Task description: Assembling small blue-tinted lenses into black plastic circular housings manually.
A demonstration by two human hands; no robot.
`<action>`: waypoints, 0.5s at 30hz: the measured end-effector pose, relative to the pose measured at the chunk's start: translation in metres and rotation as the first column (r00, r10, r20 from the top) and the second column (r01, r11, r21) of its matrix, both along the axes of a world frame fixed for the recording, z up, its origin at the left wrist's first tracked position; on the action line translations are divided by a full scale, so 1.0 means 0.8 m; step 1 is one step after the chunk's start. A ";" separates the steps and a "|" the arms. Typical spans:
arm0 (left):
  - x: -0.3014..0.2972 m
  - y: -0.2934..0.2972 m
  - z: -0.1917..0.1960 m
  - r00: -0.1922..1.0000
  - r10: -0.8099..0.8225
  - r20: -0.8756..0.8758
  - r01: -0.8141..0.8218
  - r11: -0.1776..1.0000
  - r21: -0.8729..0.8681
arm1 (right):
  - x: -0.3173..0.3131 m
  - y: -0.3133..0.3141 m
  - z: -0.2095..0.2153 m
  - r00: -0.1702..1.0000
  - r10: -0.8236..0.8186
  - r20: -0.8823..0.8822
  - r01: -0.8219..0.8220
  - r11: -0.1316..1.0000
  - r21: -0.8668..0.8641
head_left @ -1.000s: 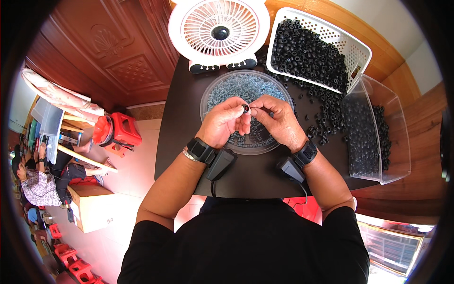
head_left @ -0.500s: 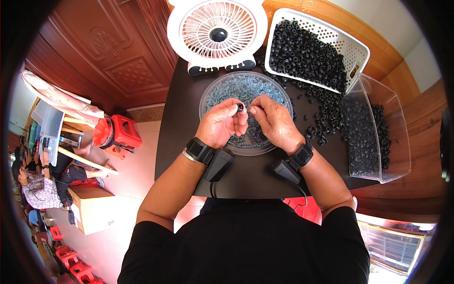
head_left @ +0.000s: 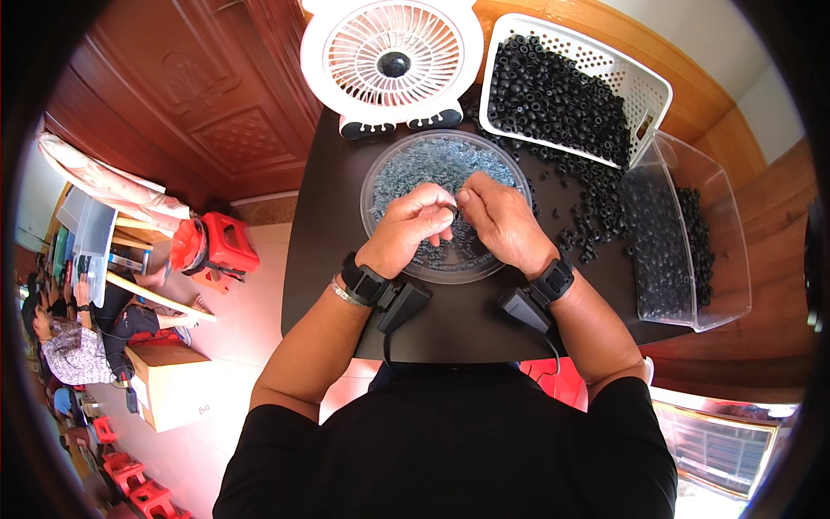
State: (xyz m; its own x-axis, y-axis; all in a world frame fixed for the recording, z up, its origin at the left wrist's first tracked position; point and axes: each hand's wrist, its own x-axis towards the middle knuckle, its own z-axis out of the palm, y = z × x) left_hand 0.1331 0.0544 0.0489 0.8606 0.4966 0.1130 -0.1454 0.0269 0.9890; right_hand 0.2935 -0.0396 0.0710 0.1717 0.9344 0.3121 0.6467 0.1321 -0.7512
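Over a round clear tub (head_left: 367,192) filled with small bluish pieces (head_left: 441,157), both my hands work close together. Thumb and fingers of my left hand (head_left: 405,229) are pinched around a small black cap-like part (head_left: 454,211), mostly hidden by the fingertips. Right beside it, my right hand (head_left: 506,218) has thumb and index finger pressed together at the black part. Whatever sits between those right fingertips is too small or hidden to make out.
A white fan (head_left: 393,65) stands behind the tub. At the back right is a white perforated basket (head_left: 644,99) of black parts, with loose ones (head_left: 596,203) spilled on the dark table (head_left: 328,208). A clear bin (head_left: 722,294) holds more. Another person (head_left: 78,350) sits far left.
My left hand has turned inward, so the black part now points toward the right fingertips and shows less. The right hand has stayed nearly in place.
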 end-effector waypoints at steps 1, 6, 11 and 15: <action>0.001 -0.003 0.002 1.000 0.004 -0.019 -0.004 1.000 0.013 | 0.001 0.000 -0.001 0.999 0.003 0.052 -0.003 1.000 -0.001; -0.001 -0.003 0.003 0.998 -0.032 -0.060 0.037 0.995 0.095 | -0.001 0.001 0.002 0.986 0.017 0.164 -0.013 1.000 -0.023; -0.004 -0.005 0.004 1.000 0.000 0.010 -0.001 0.991 0.135 | 0.003 0.001 0.006 0.985 0.132 -0.107 -0.145 0.982 -0.121; -0.005 -0.004 0.007 1.000 0.000 0.020 -0.002 0.994 0.105 | 0.004 -0.001 0.010 0.958 0.149 -0.246 -0.199 0.961 -0.193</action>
